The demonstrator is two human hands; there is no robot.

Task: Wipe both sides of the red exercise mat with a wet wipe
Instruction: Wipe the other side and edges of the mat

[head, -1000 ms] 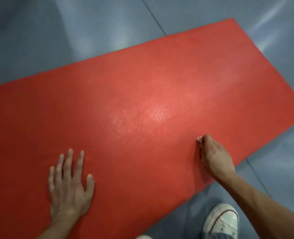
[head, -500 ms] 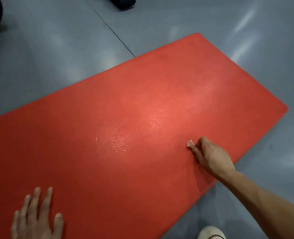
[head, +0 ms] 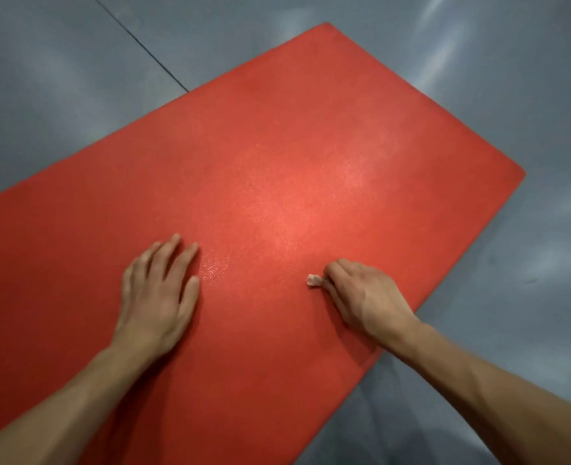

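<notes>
A glossy grey floor (head: pixel 59 95) is seen, streaked with pale light reflections. It is crossed by a thin dark seam (head: pixel 139 45) running diagonally at upper left.

Grey floor (head: pixel 59 95) under flat red exercise mat (head: pixel 310 146)

The small, crumpled white wet wipe (head: pixel 313 280) shows only as a scrap poking out past the curled fingers of the right hand (head: pixel 361 293); the rest of it lies buried inside that grip, so its full size and shape cannot be told. From the grip leftward, the flat red foam exercise mat (head: pixel 277 156) runs out of the picture at the left edge and the bottom edge, so its near end is cut off. The mat's underside is hidden against the grey floor (head: pixel 59 78). Both forearms leave the frame at the bottom.
</notes>
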